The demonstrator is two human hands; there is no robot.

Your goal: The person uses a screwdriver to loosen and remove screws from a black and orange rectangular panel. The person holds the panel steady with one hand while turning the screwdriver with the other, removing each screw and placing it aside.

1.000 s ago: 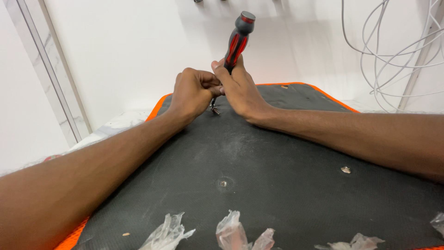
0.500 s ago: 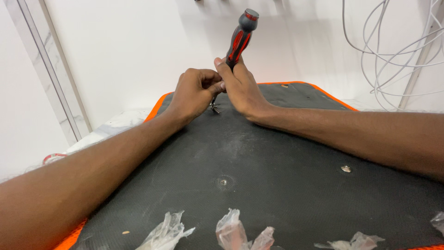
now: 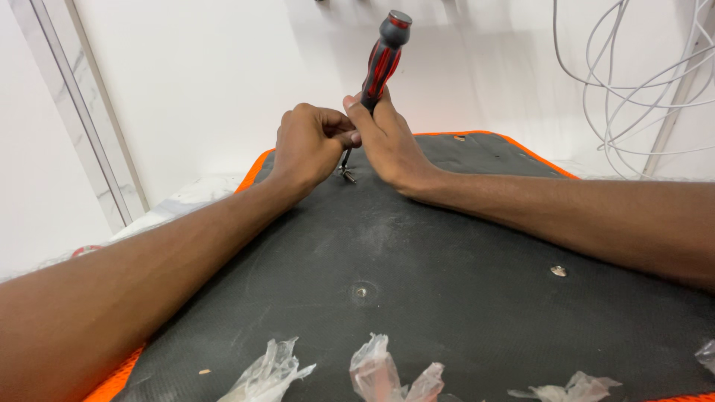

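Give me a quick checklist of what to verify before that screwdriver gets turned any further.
1. Right hand grips the screwdriver handle: ok.
2. Left hand steadies the shaft near the tip: ok.
3. Tip seated in the small metal fastener: cannot tell, fingers hide it.
4. Screwdriver upright: not ok, it leans.
5. Black mat lies flat: ok.
6. Plastic wrappers lie away from the hands: ok.
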